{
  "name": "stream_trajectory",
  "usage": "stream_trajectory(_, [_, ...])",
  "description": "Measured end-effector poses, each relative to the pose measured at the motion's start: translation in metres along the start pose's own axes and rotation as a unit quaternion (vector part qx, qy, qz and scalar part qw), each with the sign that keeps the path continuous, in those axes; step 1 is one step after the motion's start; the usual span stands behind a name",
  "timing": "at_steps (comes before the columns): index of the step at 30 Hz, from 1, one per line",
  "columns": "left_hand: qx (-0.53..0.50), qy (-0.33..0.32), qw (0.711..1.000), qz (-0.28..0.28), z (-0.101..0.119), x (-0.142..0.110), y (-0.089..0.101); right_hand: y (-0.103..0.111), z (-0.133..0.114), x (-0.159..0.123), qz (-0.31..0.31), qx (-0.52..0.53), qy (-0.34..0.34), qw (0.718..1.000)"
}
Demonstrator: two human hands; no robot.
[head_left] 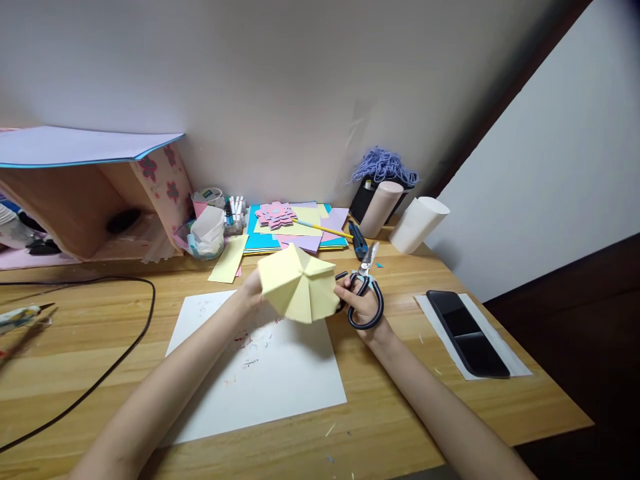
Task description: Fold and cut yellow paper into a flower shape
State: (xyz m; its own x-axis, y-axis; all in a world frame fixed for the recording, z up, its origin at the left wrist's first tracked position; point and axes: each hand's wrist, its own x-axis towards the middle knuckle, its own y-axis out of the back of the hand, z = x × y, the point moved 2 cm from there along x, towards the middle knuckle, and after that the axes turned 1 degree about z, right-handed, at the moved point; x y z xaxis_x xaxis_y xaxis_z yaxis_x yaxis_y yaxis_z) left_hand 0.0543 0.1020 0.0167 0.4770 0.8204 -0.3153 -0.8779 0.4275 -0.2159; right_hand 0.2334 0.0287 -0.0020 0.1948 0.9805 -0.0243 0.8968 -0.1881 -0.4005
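A pale yellow creased paper piece (300,283), with folds fanning out from its middle, is held up over the white sheet (300,380). My left hand (253,285) grips its left edge, the fingers mostly hidden behind the paper. At the paper's right edge, my right hand (367,305) is closed around black-handled scissors (373,313), whose blades point up and away from the paper. A thin dark stick-like thing (341,275) shows beside the right fingers; I cannot tell what it is.
Behind the hands lie stacked coloured papers (270,241), a pink paper flower (276,215), a yellow pencil (325,229) and a blue-black utility knife (358,240). White rolls (420,223) stand at back right. A phone (467,333) lies right; a black cable (145,327) curves left.
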Motion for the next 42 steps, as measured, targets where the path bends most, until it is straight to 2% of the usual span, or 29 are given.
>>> stream_trajectory(2, [-0.042, -0.006, 0.999, -0.030, -0.013, 0.006, -0.010, 0.003, 0.003, 0.003, 0.078, 0.035, 0.012, 0.996])
stream_trajectory(3, [-0.104, -0.020, 0.993, -0.053, -0.018, 0.008, -0.015, 0.005, 0.005, 0.005, 0.110, 0.048, 0.018, 0.993])
stream_trajectory(6, [-0.194, -0.050, 0.973, -0.115, -0.030, 0.005, -0.031, 0.009, 0.009, 0.008, 0.169, 0.064, 0.047, 0.982])
stream_trajectory(8, [-0.173, -0.073, 0.971, -0.150, -0.031, -0.002, -0.042, 0.010, 0.011, 0.008, 0.180, 0.067, 0.057, 0.980])
stream_trajectory(11, [-0.099, -0.135, 0.975, -0.143, -0.028, -0.016, -0.055, 0.008, 0.012, 0.007, 0.173, 0.070, 0.052, 0.981])
stream_trajectory(13, [-0.047, -0.166, 0.979, -0.105, -0.028, -0.022, -0.060, 0.005, 0.011, 0.004, 0.157, 0.065, 0.042, 0.985])
stream_trajectory(16, [0.047, -0.170, 0.984, 0.018, -0.029, -0.024, -0.060, -0.002, 0.010, -0.002, 0.111, 0.046, 0.018, 0.993])
stream_trajectory(18, [0.122, -0.160, 0.974, 0.105, -0.026, -0.023, -0.053, -0.008, 0.010, -0.007, 0.057, 0.026, -0.002, 0.998])
stream_trajectory(20, [0.201, -0.152, 0.955, 0.155, -0.016, -0.021, -0.043, -0.013, 0.011, -0.011, -0.007, 0.000, -0.042, 0.999])
stream_trajectory(23, [0.319, -0.140, 0.922, 0.170, 0.012, -0.023, -0.024, -0.014, 0.012, -0.015, -0.097, -0.044, -0.122, 0.987])
stream_trajectory(24, [0.342, -0.135, 0.913, 0.178, 0.022, -0.025, -0.018, -0.013, 0.010, -0.017, -0.119, -0.073, -0.127, 0.982])
stream_trajectory(26, [0.367, -0.132, 0.904, 0.175, 0.039, -0.030, -0.009, -0.009, 0.004, -0.019, -0.151, -0.178, -0.090, 0.968])
stream_trajectory(28, [0.387, -0.142, 0.894, 0.178, 0.051, -0.036, -0.003, -0.004, -0.004, -0.020, -0.160, -0.331, -0.027, 0.930])
stream_trajectory(30, [0.402, -0.151, 0.886, 0.177, 0.056, -0.040, -0.002, 0.000, -0.011, -0.021, -0.158, -0.462, 0.010, 0.873])
stream_trajectory(32, [0.408, -0.151, 0.884, 0.170, 0.058, -0.041, -0.002, 0.001, -0.015, -0.021, -0.160, -0.538, 0.013, 0.828])
stream_trajectory(33, [0.409, -0.148, 0.884, 0.168, 0.058, -0.041, -0.002, 0.002, -0.015, -0.021, -0.166, -0.554, 0.008, 0.815])
stream_trajectory(35, [0.413, -0.137, 0.884, 0.169, 0.059, -0.041, -0.002, 0.001, -0.014, -0.022, -0.192, -0.559, -0.007, 0.807])
stream_trajectory(42, [0.397, -0.117, 0.899, 0.146, 0.058, -0.042, -0.004, -0.004, -0.017, -0.027, -0.241, -0.520, -0.037, 0.819])
